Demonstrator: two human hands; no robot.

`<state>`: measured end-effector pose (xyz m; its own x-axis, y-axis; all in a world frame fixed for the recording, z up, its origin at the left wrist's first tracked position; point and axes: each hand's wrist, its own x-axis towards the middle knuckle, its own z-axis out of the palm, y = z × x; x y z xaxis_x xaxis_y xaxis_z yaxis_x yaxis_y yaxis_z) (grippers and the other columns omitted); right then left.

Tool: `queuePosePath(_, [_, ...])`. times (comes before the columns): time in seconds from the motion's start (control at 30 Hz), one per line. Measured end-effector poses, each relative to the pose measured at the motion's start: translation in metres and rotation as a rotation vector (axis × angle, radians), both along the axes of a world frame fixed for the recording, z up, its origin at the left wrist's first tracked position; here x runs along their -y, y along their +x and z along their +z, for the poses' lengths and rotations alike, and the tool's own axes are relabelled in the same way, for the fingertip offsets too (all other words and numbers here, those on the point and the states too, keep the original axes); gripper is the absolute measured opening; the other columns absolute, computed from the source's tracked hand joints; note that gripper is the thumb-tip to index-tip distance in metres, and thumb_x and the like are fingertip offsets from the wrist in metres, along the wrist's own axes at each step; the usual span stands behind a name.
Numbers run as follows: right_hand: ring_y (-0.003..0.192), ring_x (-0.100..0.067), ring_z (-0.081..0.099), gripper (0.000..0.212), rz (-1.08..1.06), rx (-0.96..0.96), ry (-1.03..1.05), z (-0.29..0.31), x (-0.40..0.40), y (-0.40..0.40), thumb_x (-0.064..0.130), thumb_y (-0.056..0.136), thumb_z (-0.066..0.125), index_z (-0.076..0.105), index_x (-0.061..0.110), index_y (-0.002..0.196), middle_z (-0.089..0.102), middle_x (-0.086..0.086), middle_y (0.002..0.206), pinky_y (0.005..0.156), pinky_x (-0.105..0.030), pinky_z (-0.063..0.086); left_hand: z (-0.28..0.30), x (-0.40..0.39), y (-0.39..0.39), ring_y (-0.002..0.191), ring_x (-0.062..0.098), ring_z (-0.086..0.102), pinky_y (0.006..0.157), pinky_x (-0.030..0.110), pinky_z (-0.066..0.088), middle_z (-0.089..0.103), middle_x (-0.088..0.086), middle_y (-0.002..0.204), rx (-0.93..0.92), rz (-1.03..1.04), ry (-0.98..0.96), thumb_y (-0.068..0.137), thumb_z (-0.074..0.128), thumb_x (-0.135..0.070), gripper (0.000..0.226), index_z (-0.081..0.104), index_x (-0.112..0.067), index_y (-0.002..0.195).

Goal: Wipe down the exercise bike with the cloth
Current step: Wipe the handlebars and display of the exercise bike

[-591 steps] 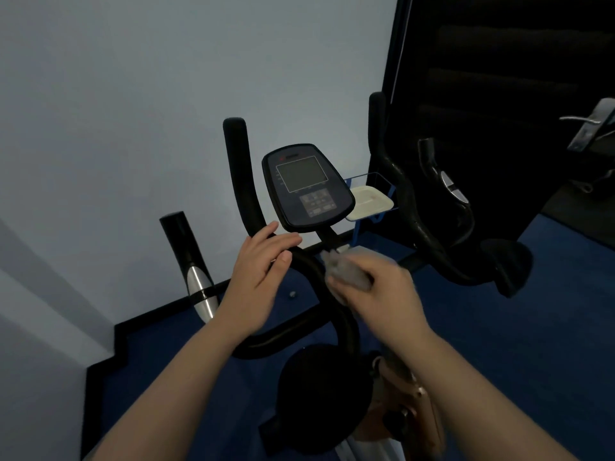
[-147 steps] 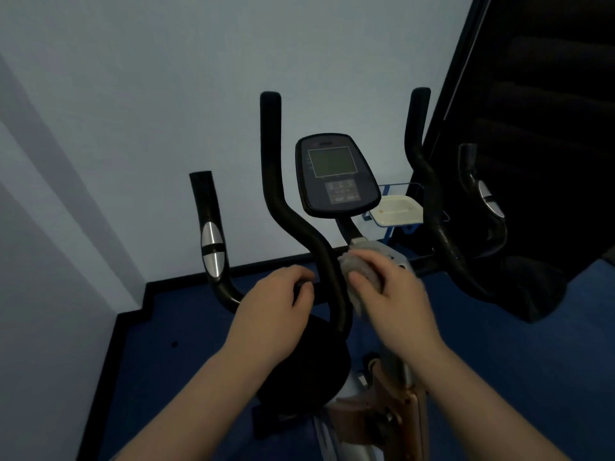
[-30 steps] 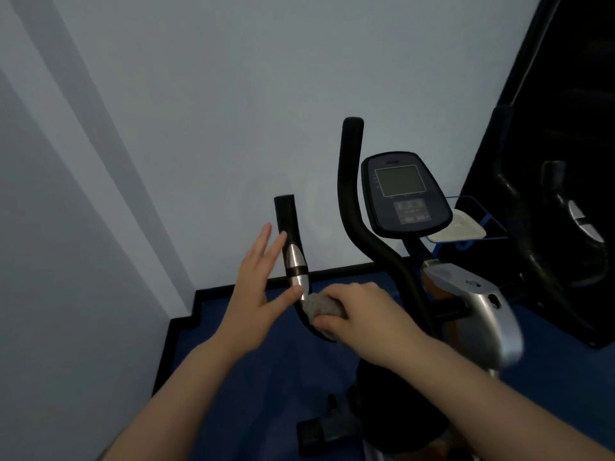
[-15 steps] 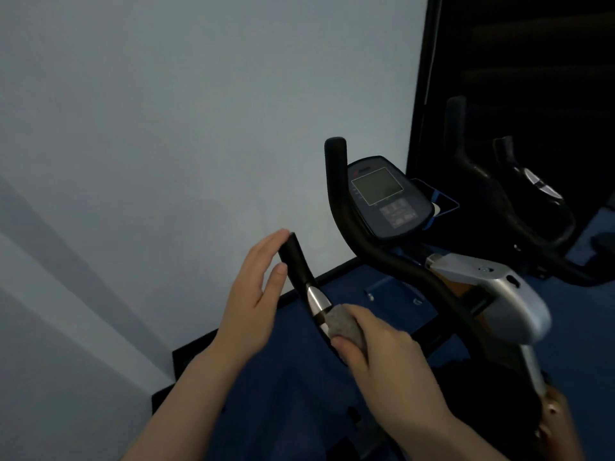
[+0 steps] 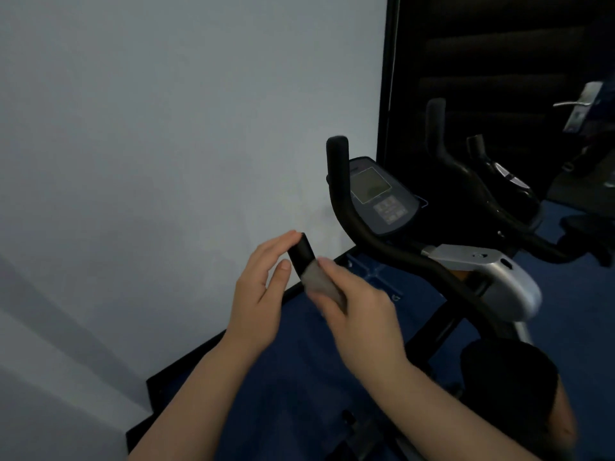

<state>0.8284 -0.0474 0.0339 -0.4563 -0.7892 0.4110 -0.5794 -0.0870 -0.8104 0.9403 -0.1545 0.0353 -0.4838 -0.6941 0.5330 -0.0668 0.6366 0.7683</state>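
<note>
Right hand [image 5: 359, 314] pinches a small grey cloth [image 5: 321, 282] around the short black foam handlebar grip [image 5: 301, 252] of the black-and-silver exercise bike [image 5: 479, 271], fingers closed on the fabric. Left hand [image 5: 263, 287] is open, fingertips steadying the grip's tip without clasping it. To do this stroke well, I judge the cloth should stay wrapped around the grip and be drawn along it toward the end while the left hand braces. Beyond them, the dark oval console [image 5: 379, 197] shows a screen and buttons; its lettering is too blurred to read.
</note>
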Motion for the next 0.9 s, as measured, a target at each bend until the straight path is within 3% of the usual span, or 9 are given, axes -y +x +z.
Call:
queuePosePath(0.1, [0.102,0.011,0.057,0.048,-0.020,0.201,-0.026,0.017,0.027,0.007,0.026,0.095,0.062,0.049,0.025,0.142,0.061,0.014,0.125,0.090,-0.009,0.046,-0.004,-0.004,0.001,0.130,0.002,0.047,0.105,0.013,0.035,0.054,-0.013,0.139,-0.032,-0.042,0.056,0.100,0.040,-0.016,0.039,0.051,-0.022,0.137])
queuePosePath(0.17, [0.109,0.005,0.058,0.050,0.006,0.218,-0.053,0.014,0.023,0.010,0.022,0.094,0.063,0.048,0.026,0.142,0.061,0.011,0.130,0.095,-0.017,0.048,-0.008,-0.005,0.005,0.135,0.001,0.042,0.106,0.011,0.033,0.050,-0.016,0.144,-0.025,-0.095,0.103,0.102,0.039,-0.021,0.041,0.046,-0.024,0.142])
queuePosePath(0.27, [0.109,-0.006,0.062,0.050,0.013,0.103,0.001,0.004,0.005,0.009,0.018,0.092,0.066,0.052,0.026,0.140,0.062,0.010,0.129,0.092,-0.032,0.054,-0.008,-0.004,0.008,0.138,0.001,0.038,0.109,0.012,0.031,0.046,-0.020,0.146,-0.045,-0.136,0.160,0.103,0.035,-0.025,0.042,0.045,-0.023,0.144])
queuePosePath(0.37, [0.100,-0.001,0.063,0.039,-0.015,0.089,0.003,0.014,0.021,0.003,0.022,0.093,0.066,0.060,0.028,0.131,0.068,0.010,0.114,0.088,-0.025,0.054,-0.007,-0.005,0.005,0.138,0.003,0.040,0.112,0.018,0.032,0.049,-0.015,0.146,-0.099,-0.111,0.179,0.103,0.034,-0.025,0.040,0.048,-0.025,0.140])
queuePosePath(0.47, [0.109,-0.002,0.060,0.045,-0.003,0.028,-0.002,0.023,0.025,0.003,0.019,0.094,0.064,0.055,0.025,0.137,0.065,0.008,0.124,0.094,-0.021,0.050,-0.009,-0.009,0.004,0.138,0.002,0.039,0.111,0.016,0.031,0.047,-0.016,0.147,-0.092,-0.109,0.175,0.103,0.034,-0.027,0.040,0.046,-0.027,0.141])
queuePosePath(0.57, [0.127,-0.007,0.051,0.052,0.023,-0.216,0.103,0.010,0.000,0.006,0.015,0.093,0.064,0.049,0.027,0.142,0.051,0.010,0.143,0.104,-0.023,0.043,-0.007,-0.009,0.005,0.139,-0.001,0.036,0.108,0.009,0.030,0.045,-0.022,0.147,-0.065,-0.110,0.148,0.103,0.036,-0.025,0.040,0.045,-0.030,0.142])
queuePosePath(0.67, [0.129,-0.008,0.050,0.054,-0.052,-0.412,0.118,-0.009,-0.030,0.005,0.013,0.087,0.073,0.057,0.027,0.136,0.053,0.008,0.142,0.105,-0.023,0.041,-0.008,-0.012,0.004,0.143,-0.002,0.027,0.112,0.010,0.022,0.032,-0.023,0.155,0.010,-0.069,0.048,0.104,0.037,-0.029,0.044,0.035,-0.031,0.147])
queuePosePath(0.77, [0.129,-0.009,0.051,0.059,-0.132,-0.276,0.077,-0.037,-0.064,0.002,0.008,0.083,0.076,0.056,0.024,0.136,0.055,0.007,0.140,0.106,-0.033,0.045,-0.022,-0.027,0.002,0.150,0.007,0.006,0.121,0.022,0.005,0.009,-0.016,0.163,0.223,0.005,-0.189,0.105,0.028,-0.039,0.051,0.018,-0.029,0.154])
queuePosePath(0.9, [0.140,-0.009,0.037,0.064,-0.264,-0.246,0.021,-0.070,-0.097,0.003,-0.001,0.081,0.070,0.050,0.017,0.139,0.046,0.005,0.146,0.114,-0.030,0.033,-0.049,-0.051,-0.005,0.151,0.012,0.000,0.121,0.030,-0.006,0.008,-0.017,0.163,0.409,-0.096,-0.357,0.106,0.019,-0.040,0.049,0.019,-0.031,0.154])
